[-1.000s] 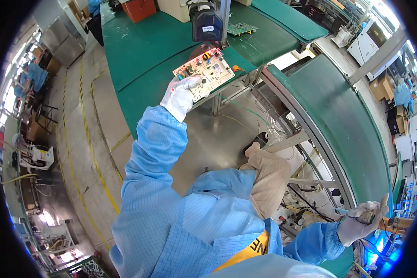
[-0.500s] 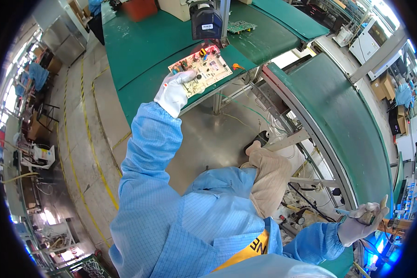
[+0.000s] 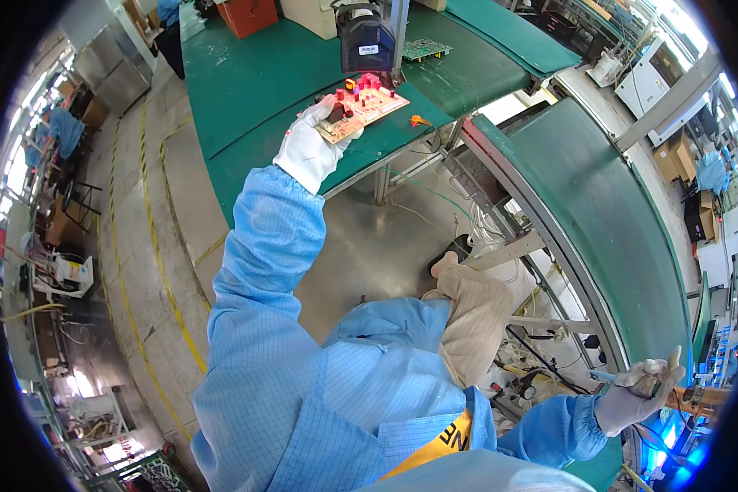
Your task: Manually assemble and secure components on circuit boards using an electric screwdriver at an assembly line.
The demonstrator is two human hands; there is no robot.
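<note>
Green conveyor belt (image 3: 246,90) (factory floor below) bears a circuit board (image 3: 359,107).

Left hand (image 3: 307,148) is covering the near end of the circuit board (image 3: 361,105); its parts are too small to tell. Right hand (image 3: 640,394) grip contents are staying unclear near the rim.

A pale circuit board (image 3: 359,107), studded with red and dark parts, is gripped at its near edge, held tilted just over the green belt (image 3: 246,90), beneath a dark box.
</note>
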